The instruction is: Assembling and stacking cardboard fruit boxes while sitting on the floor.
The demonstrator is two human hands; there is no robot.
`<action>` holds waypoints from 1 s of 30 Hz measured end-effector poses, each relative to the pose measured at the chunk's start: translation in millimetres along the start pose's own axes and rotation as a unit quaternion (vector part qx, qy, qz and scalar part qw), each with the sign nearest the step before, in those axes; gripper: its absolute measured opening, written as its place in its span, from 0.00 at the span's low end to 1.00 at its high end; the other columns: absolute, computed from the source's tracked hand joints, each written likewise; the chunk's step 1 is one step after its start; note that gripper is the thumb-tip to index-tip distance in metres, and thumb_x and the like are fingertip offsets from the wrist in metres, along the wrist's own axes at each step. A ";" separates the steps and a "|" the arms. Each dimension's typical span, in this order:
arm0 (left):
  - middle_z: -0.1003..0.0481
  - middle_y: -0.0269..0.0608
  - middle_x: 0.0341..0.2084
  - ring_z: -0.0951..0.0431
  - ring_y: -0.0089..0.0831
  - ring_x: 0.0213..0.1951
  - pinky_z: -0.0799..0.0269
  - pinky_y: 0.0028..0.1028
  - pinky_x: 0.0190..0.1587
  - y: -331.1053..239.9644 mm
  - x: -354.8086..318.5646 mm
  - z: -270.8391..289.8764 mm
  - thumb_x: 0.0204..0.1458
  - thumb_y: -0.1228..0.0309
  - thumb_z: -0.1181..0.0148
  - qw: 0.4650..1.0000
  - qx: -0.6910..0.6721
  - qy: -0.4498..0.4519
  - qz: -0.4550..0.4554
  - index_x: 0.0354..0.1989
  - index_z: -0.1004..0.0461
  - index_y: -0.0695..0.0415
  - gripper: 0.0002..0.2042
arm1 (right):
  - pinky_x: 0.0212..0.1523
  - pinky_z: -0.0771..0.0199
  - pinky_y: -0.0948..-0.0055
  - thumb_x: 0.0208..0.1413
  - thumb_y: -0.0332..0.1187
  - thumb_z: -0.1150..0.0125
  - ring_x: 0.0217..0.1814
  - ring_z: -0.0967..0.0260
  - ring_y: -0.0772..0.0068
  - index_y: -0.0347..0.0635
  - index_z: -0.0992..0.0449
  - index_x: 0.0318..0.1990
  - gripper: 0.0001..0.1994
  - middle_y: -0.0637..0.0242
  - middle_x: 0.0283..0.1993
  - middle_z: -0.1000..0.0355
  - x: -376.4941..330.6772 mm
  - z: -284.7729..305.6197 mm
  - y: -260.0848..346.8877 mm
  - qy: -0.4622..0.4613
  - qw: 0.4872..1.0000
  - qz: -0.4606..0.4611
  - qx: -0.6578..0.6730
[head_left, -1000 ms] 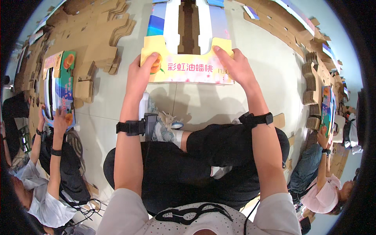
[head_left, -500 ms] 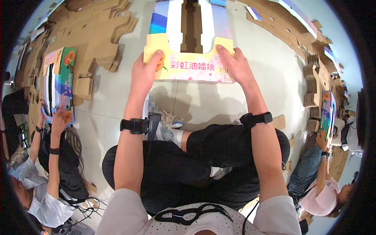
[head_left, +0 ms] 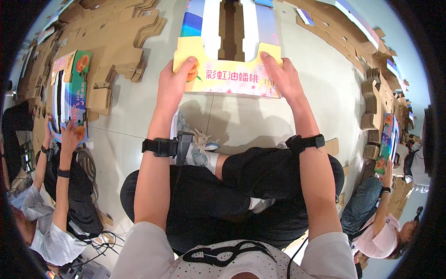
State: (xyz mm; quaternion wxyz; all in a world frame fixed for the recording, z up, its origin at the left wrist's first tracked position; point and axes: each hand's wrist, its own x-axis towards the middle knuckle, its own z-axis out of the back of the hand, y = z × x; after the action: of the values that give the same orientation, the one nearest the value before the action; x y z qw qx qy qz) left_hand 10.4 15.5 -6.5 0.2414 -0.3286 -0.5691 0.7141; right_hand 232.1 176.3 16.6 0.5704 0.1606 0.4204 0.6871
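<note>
Left hand (head_left: 173,86) clamped on the near left corner of a printed carton blank (head_left: 227,60), thumb on top and fingers curled under the yellow edge; right hand (head_left: 282,76) gripping the near right corner in the same manner. Blank held flat over the pale floor (head_left: 320,93), just ahead of crossed legs in black trousers (head_left: 223,195). Near panel, pink with fruit print, bent up toward the body; remaining panels, with long cut-out slots, stretched away unfolded. Judged stage: early, one fold begun, side walls and end flaps not yet raised, no closed box formed. Black wrist bands (head_left: 162,146) on both forearms. Stacks of brown cardboard blanks (head_left: 116,42) piled at upper left and along the right rim. Co-worker at left (head_left: 60,153) handling a similar green-edged printed carton (head_left: 69,93); second co-worker at lower right (head_left: 381,218) raising another printed carton (head_left: 386,142).
</note>
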 end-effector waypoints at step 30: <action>0.20 0.47 0.40 0.20 0.30 0.41 0.27 0.29 0.45 3.0 4.6 -4.8 0.56 0.62 0.40 0.995 0.011 -0.071 -0.075 0.51 0.26 0.67 0.21 | 0.48 0.27 0.68 0.49 0.60 0.39 0.45 0.24 0.59 0.16 0.31 0.49 0.42 0.43 0.43 0.25 2.4 -8.4 -6.9 0.031 0.998 0.045 0.033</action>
State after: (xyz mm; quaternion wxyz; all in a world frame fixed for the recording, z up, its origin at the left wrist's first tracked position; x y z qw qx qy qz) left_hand 10.9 21.2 -10.9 0.2563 -0.2311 -0.6002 0.7216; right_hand 230.0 175.1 5.7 0.5202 0.1764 0.4525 0.7025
